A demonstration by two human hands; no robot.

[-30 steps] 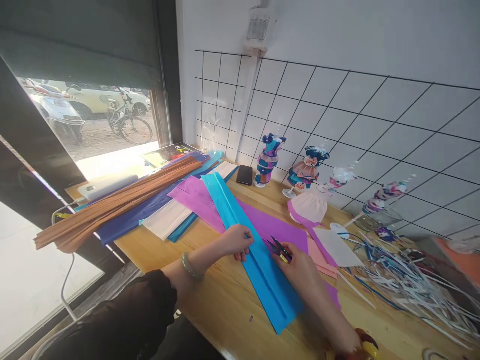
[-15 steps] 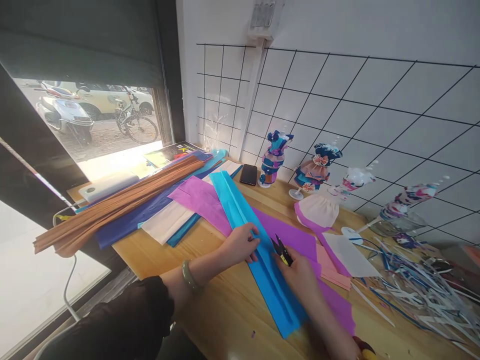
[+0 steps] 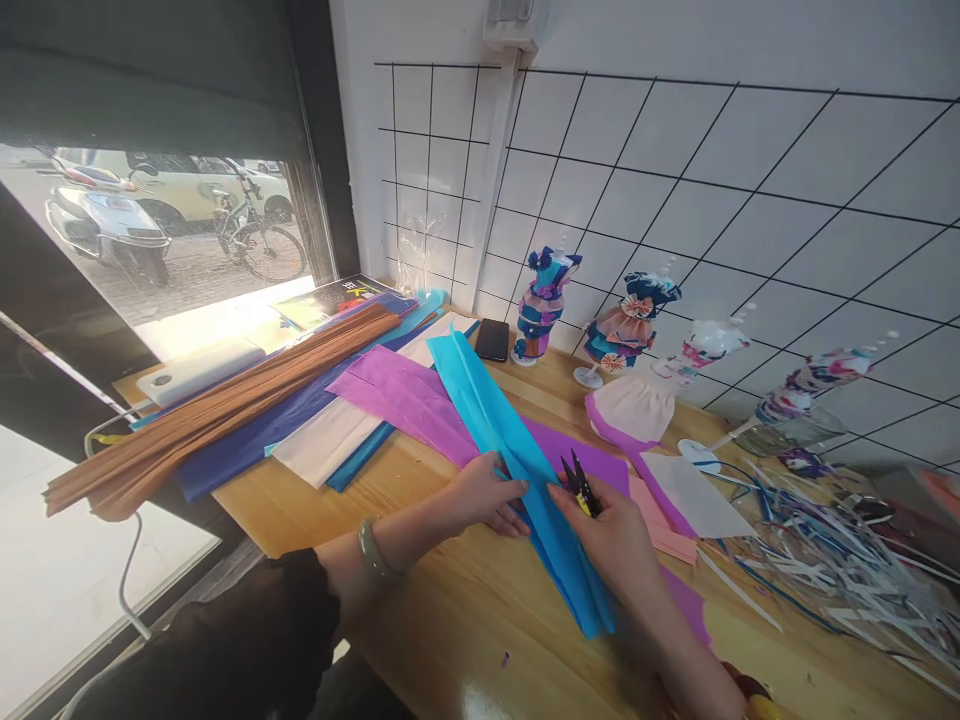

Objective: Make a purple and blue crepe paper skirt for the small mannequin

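Observation:
A long strip of bright blue crepe paper (image 3: 517,430) slants across the table between my hands, its near end creased lengthwise. My left hand (image 3: 487,495), with a pale bangle on the wrist, pinches the strip's left edge, thumb uppermost. Small black-and-yellow thread snips (image 3: 581,487) are held in my right hand (image 3: 611,530), blades pointing up and away. The thumb and forefinger of that same hand touch the strip's right edge. Beneath the blue strip lies purple crepe paper (image 3: 405,390).
Brown (image 3: 225,400) and white paper strips (image 3: 330,440) lie at left. A phone (image 3: 493,340) rests near the wall. Several small dressed mannequins (image 3: 541,305) stand along the back. Peach paper (image 3: 660,520) and a heap of thin paper scraps (image 3: 832,560) are at right.
Both hands have shifted slightly right along with the blue strip. Its near end has moved up and gathered narrower. The camera view has also shifted a little.

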